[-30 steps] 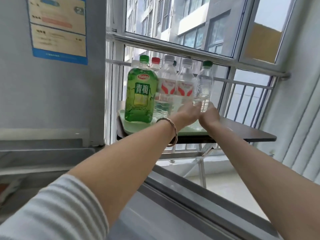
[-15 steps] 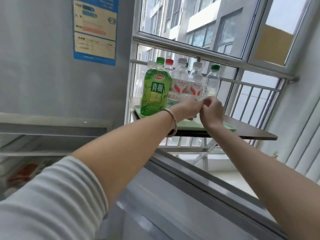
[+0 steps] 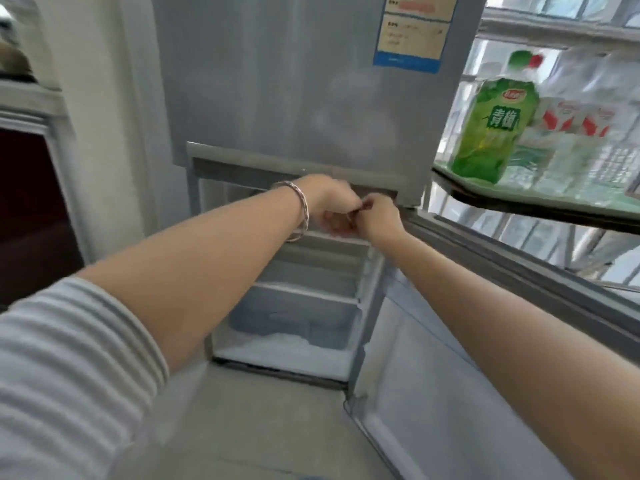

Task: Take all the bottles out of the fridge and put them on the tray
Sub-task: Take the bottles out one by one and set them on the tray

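Nearest the camera, a grey striped sleeve (image 3: 62, 368) covers the left upper arm, and both bare forearms stretch forward over the floor. The left hand (image 3: 329, 206), with a silver bracelet (image 3: 299, 209) on its wrist, and the right hand (image 3: 379, 216) meet in front of the fridge (image 3: 277, 81), fingertips touching each other; both are curled loosely and neither holds a bottle, though blur hides whether anything small is pinched between them. Below and beyond the hands the lower compartment stands open, its door (image 3: 467, 375) swung out to the right, with white shelves and frost on the floor of the compartment; no bottles show inside it. The upper door is closed and carries a label (image 3: 412, 32). Farther right, beside the fridge, the bench (image 3: 519, 204) carries a pale green tray (image 3: 446, 166). On the tray stands the green bottle (image 3: 491, 123), upright, with blurred clear bottles (image 3: 581, 133) just behind and beside it, before the window.
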`<move>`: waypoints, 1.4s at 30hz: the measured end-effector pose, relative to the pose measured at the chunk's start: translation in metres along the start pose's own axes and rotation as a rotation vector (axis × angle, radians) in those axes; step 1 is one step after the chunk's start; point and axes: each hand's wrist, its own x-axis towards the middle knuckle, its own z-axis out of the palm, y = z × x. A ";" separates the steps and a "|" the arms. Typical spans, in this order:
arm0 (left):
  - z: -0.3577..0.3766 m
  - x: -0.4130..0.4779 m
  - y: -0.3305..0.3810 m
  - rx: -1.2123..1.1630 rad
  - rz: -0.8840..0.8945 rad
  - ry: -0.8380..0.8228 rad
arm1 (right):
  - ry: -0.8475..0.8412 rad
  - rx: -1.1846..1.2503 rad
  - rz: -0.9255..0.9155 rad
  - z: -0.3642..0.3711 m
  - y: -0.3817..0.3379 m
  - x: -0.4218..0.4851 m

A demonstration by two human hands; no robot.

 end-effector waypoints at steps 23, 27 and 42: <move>0.037 0.187 -0.345 0.034 -0.479 0.295 | -0.655 -0.148 0.269 0.268 0.146 0.050; 0.033 0.175 -0.340 -0.122 -0.521 0.311 | -0.649 -0.154 0.278 0.261 0.150 0.049; -0.008 0.051 -0.166 0.344 -0.373 0.675 | -0.585 -0.146 0.156 0.145 0.090 0.002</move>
